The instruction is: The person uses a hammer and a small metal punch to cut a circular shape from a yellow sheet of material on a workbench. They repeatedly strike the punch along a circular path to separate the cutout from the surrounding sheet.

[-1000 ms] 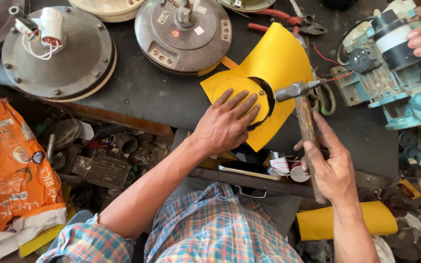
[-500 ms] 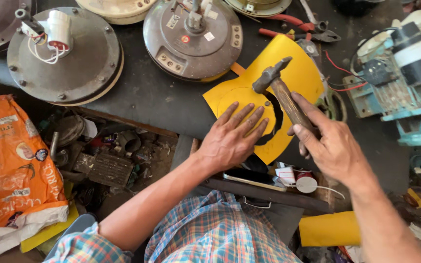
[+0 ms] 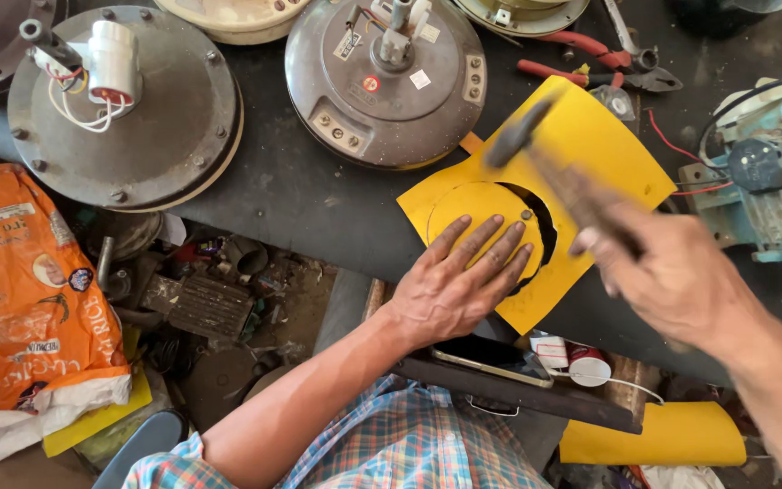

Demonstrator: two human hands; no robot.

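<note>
Head view: orange printed sack (image 3: 24,299) lies lower left below the bench, white bottom edge, partly cut by the frame. Small white and red stickers on the grey round motor housing (image 3: 386,86) top centre; a second housing (image 3: 128,118) at left carries a white capacitor with red and white leads. Yellow sheet (image 3: 590,154) lies on the dark bench (image 3: 300,199) right of centre, with a circle cut nearly free in it; a rolled yellow sheet (image 3: 658,435) sits lower right. Left hand (image 3: 459,281) flat, fingers spread, pressing the cut circle down, holding nothing. Right hand (image 3: 672,281) closed round the handle of a hammer (image 3: 545,154), head raised over the sheet near the motor housing; both motion-blurred, grip detail unclear. Red-handled pliers (image 3: 581,54) top right. Blue-green machine (image 3: 762,190) is cut off by the right edge. Clutter in the open tray (image 3: 219,299) below the bench is hard to make out.
</note>
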